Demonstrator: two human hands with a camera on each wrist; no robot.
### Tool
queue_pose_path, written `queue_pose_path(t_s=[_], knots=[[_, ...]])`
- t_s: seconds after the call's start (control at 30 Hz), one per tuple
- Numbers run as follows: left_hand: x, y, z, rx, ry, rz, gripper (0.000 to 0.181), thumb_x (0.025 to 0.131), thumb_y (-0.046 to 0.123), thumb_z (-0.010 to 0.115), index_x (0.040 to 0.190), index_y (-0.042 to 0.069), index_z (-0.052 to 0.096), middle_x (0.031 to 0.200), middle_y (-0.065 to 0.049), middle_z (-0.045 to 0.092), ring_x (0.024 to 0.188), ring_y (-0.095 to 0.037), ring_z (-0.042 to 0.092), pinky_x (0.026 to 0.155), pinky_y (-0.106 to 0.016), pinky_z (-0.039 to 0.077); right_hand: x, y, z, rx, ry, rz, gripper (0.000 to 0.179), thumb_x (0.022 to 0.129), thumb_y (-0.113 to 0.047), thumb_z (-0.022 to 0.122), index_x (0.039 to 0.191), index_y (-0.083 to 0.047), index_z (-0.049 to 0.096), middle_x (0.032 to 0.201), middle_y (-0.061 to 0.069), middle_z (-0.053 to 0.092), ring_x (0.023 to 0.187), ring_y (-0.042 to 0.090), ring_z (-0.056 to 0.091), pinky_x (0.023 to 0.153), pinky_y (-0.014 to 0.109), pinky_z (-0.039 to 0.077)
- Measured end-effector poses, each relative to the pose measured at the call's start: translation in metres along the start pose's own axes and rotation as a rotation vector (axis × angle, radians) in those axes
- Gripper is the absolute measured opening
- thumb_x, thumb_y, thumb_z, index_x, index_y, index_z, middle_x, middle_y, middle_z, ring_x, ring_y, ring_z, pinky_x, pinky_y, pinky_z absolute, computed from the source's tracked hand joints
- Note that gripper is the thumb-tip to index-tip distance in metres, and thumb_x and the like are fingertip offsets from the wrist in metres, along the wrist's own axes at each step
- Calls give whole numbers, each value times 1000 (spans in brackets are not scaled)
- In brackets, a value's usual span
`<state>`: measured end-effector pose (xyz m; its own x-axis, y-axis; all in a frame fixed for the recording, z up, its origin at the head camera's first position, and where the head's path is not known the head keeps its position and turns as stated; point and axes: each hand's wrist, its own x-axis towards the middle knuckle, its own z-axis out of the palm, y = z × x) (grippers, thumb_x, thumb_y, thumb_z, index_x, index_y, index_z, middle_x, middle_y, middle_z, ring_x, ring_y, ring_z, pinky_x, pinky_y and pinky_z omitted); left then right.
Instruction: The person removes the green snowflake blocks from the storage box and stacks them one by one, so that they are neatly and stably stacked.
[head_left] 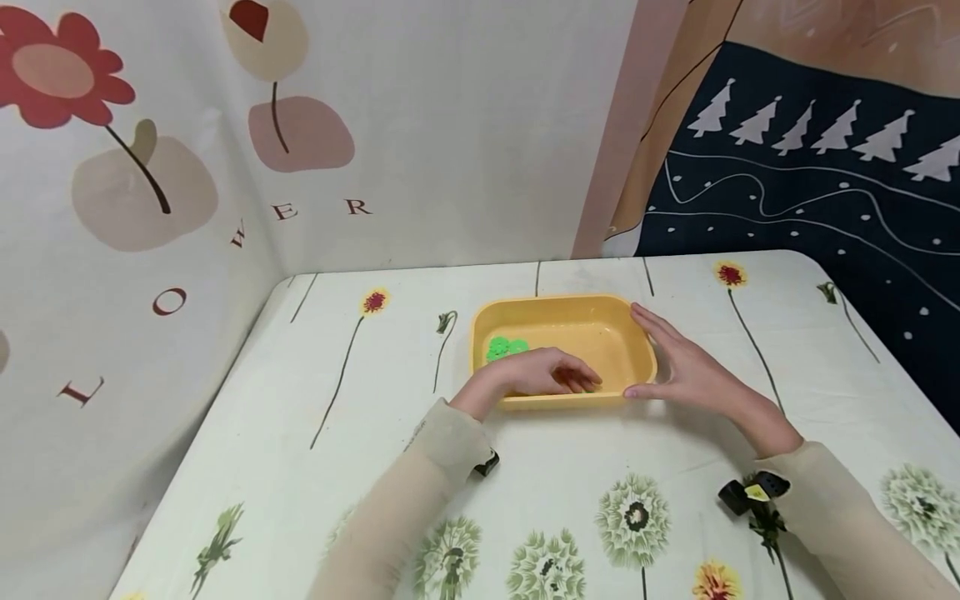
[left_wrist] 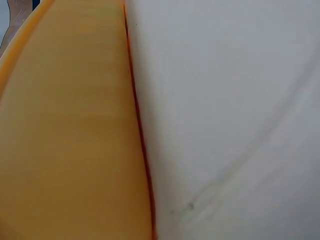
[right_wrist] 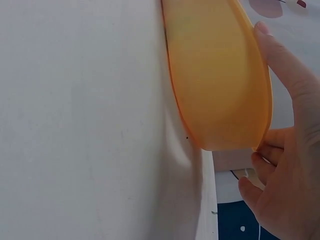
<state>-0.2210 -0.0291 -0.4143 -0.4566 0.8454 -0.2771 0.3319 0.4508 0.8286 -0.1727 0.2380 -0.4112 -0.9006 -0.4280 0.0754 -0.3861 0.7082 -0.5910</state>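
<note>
A yellow rectangular tub stands on the table. Small bright green pieces with rounded outlines lie at its left end, partly behind my left wrist. My left hand reaches over the near rim into the tub, palm down, its fingers bent toward the floor of the tub. The fingertips are partly hidden, so whether they hold a piece is not visible. My right hand holds the tub's right end, thumb at the near rim and fingers toward the far corner. In the left wrist view only the tub's outer wall shows.
A white tablecloth printed with flowers covers the table. Behind it hangs a pale cloth with flower prints and letters. A dark cloth with white trees hangs at the right. A small black device sits at the right wrist.
</note>
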Motion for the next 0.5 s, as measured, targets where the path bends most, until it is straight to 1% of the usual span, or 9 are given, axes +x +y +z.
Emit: queue_pose_path(t_s=[0.13, 0.37, 0.5], knots=[[0, 0, 0, -27, -23, -15, 34, 100, 0, 55, 133, 6, 63, 129, -10, 68, 113, -16, 66, 95, -18, 51, 0, 0, 0, -3, 1, 2, 115, 75, -43, 86, 160, -10, 17, 169, 9, 13, 153, 40, 17, 114, 70, 26], [-2, 2, -1, -32, -9, -48, 29, 100, 5, 56, 128, 6, 67, 125, -11, 69, 108, -11, 65, 92, -17, 51, -1, 0, -1, -8, -6, 19, 115, 75, -45, 85, 161, -11, 16, 169, 8, 12, 153, 40, 18, 114, 70, 26], [-4, 1, -1, -69, 1, -46, 28, 101, 7, 57, 127, 5, 68, 125, -11, 70, 108, -8, 66, 92, -17, 52, 0, -1, -1, -6, -10, 14, 115, 76, -45, 85, 161, -12, 15, 169, 8, 12, 153, 40, 18, 114, 70, 26]])
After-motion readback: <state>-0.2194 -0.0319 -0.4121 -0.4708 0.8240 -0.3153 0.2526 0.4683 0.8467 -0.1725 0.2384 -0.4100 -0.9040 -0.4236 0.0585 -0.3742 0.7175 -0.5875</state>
